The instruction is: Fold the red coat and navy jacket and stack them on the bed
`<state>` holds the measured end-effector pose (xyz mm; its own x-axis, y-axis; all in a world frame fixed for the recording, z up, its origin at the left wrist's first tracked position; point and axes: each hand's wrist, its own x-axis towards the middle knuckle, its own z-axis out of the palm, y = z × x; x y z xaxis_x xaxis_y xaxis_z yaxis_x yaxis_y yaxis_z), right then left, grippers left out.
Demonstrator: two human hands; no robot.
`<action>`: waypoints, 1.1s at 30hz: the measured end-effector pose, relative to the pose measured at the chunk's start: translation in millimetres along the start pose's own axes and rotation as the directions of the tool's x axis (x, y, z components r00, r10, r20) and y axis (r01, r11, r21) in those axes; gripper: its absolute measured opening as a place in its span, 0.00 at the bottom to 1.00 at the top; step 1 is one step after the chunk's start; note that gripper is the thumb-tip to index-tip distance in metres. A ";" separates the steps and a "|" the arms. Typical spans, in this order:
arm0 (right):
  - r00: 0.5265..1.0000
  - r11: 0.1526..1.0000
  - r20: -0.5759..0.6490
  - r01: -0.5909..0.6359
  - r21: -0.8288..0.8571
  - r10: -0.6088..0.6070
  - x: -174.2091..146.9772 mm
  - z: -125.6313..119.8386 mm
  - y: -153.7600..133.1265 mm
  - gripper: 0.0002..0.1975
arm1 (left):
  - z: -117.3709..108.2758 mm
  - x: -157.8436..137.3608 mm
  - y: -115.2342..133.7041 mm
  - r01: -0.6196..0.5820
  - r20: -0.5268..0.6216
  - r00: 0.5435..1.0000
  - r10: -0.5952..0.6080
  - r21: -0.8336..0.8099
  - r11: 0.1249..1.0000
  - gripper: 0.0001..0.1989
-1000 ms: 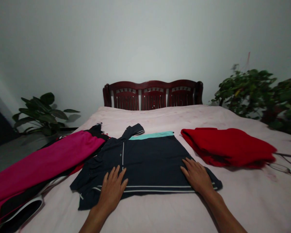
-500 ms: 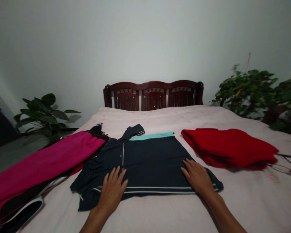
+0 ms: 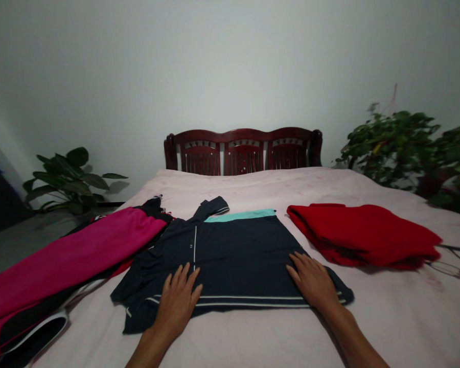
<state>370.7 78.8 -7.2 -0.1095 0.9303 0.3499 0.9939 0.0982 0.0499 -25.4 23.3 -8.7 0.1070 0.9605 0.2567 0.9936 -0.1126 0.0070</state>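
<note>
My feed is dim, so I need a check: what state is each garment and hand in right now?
Navy shirt: spread flat on the bed, partly folded.
Red garment: folded, lying to the right.
Pink garment: laid out long, on the left.
Left hand: open, flat on the shirt.
Right hand: open, flat on the shirt.

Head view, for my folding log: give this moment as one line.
left hand flat on navy shirt | right hand flat on shirt | red garment beside | bed

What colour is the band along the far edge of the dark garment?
Teal band, head view.
</note>
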 end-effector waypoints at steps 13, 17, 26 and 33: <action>0.999 1.000 -0.034 0.015 -0.001 -0.015 -0.4 6.1 2.7 0.27 | 1.0 -0.1 -0.1 0.001 0.002 1.000 -0.001 -0.009 1.000 0.24; 1.000 1.000 -0.022 0.020 0.010 -0.020 -0.1 5.9 2.9 0.28 | -1.6 0.4 1.2 0.012 0.023 1.000 -0.012 -0.002 1.000 0.24; 1.000 1.000 0.017 0.001 0.001 -0.001 -1.3 3.4 -0.8 0.27 | -8.6 -0.9 5.4 0.030 0.062 0.998 -0.029 -0.023 0.999 0.24; 0.965 0.989 0.261 -0.039 0.145 -0.001 30.6 -19.9 9.4 0.24 | -22.4 26.0 -8.3 0.115 0.138 0.987 -0.083 -0.239 0.964 0.19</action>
<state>376.5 101.1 22.5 -0.1031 0.9903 0.0935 0.9886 0.1124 -0.0999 -31.6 43.5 19.5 0.0278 0.9925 0.1193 0.9619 -0.0590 0.2668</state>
